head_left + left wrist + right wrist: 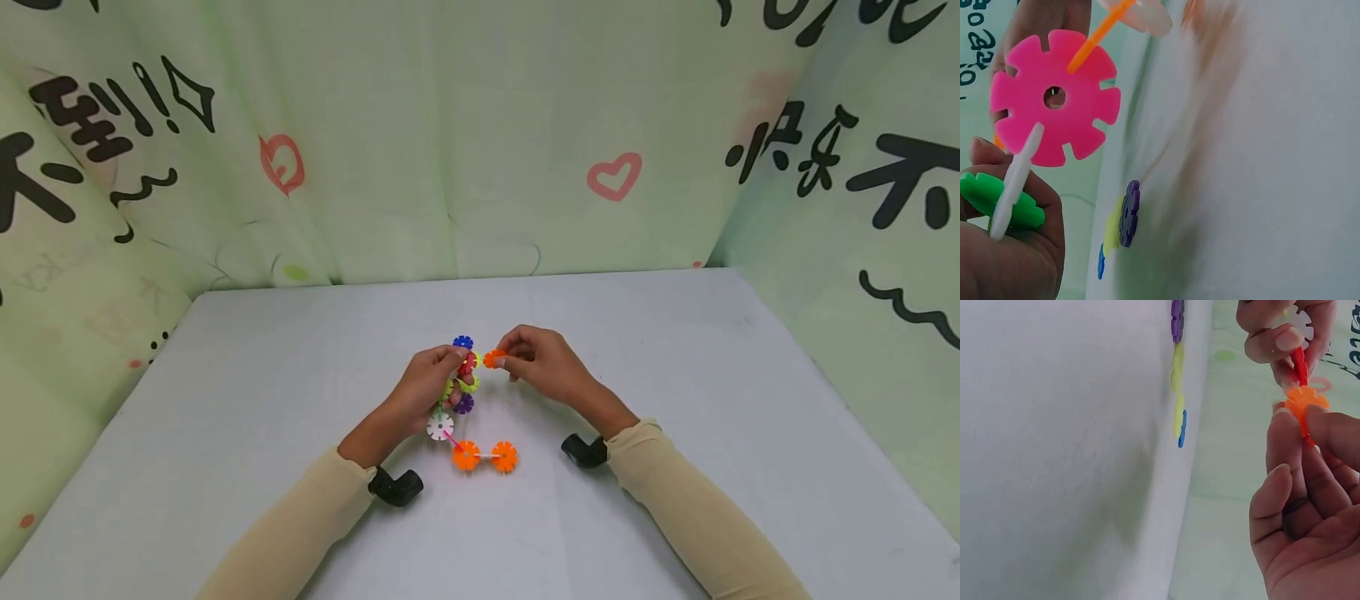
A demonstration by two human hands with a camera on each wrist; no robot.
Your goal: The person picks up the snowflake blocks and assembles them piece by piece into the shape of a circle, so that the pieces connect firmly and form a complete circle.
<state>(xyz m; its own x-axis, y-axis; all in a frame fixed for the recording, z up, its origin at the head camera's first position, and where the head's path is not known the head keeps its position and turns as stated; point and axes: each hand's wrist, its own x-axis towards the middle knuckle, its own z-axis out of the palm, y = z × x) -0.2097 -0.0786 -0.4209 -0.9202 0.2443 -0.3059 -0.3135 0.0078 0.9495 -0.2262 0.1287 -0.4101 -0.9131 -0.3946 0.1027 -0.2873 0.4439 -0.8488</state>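
Notched plastic snowflake discs are joined in a chain. With thumb and fingers my left hand (420, 390) pinches a red disc (1299, 365) of that chain. On the right side, my right hand (551, 365) pinches a single orange disc (1302, 402) between thumb and fingertips. The orange disc is held close to the red one; whether they touch I cannot tell. Below the left hand hang or lie a white disc (440, 427) and two orange discs (505, 457). A pink disc (1054, 97) and a green disc (1022, 209) show large in the left wrist view.
A purple disc (464, 404) and a blue disc (462, 342) appear beside the left hand on the white-covered table (225, 467). Pale green curtains (450, 142) with black lettering and hearts surround the table's back and sides. Black wrist mounts (397, 487) jut inward from both sleeves.
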